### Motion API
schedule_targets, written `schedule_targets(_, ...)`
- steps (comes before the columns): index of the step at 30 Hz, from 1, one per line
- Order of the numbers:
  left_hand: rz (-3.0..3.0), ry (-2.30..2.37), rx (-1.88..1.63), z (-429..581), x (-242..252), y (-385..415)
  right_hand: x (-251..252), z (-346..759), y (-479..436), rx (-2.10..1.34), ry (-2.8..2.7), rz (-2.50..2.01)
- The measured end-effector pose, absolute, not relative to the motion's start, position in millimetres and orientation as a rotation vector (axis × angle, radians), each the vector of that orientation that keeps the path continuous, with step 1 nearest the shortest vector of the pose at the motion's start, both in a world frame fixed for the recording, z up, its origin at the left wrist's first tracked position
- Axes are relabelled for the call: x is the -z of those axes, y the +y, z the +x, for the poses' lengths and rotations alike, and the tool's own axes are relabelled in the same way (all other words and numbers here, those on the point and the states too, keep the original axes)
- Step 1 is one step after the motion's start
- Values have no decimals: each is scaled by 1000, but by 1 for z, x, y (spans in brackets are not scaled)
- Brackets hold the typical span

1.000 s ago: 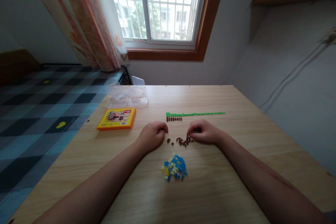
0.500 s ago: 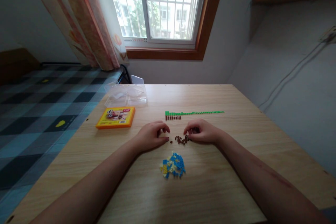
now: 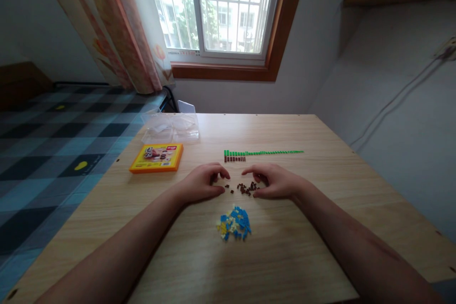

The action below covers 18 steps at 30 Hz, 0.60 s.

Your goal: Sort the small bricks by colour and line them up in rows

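Small brown building bricks (image 3: 245,189) lie in a loose pile between my hands. My left hand (image 3: 204,182) rests on the table left of the pile, thumb and fingers apart, with two single brown bricks (image 3: 232,192) by its fingertips. On the pile's right side is my right hand (image 3: 276,181), its index finger stretched out and its thumb low beside the bricks. Nothing shows in either hand. Beyond them runs a long row of green bricks (image 3: 263,153), with a shorter row of brown bricks (image 3: 235,159) just below its left end.
A pile of blue, yellow and cream bricks (image 3: 235,223) lies nearer to me. At the left stand a yellow-orange box (image 3: 156,158) and, behind it, a clear plastic container (image 3: 171,128). The wooden table (image 3: 302,261) reaches toward the window wall.
My right hand has opened, its index finger now extended away from the thumb. The left hand has drawn back slightly left, and a brown brick now shows by its fingertips.
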<state>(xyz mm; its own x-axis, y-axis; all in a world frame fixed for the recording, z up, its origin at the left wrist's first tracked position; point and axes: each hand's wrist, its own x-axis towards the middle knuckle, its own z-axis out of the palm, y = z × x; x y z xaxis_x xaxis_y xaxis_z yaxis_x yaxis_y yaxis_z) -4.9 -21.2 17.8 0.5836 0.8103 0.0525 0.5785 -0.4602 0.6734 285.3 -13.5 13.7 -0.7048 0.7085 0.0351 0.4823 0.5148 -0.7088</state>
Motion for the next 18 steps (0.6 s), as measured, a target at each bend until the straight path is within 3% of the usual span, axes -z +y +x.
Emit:
schedule_targets(8, 2115, 1217, -651, -3, -7, -14, -4, 297, -7, -1169, -2292, -1074)
schedule_targets(18, 2301, 1559, -602, 19, -4, -19, 7, 277, -2, -648, -2186, -1238)
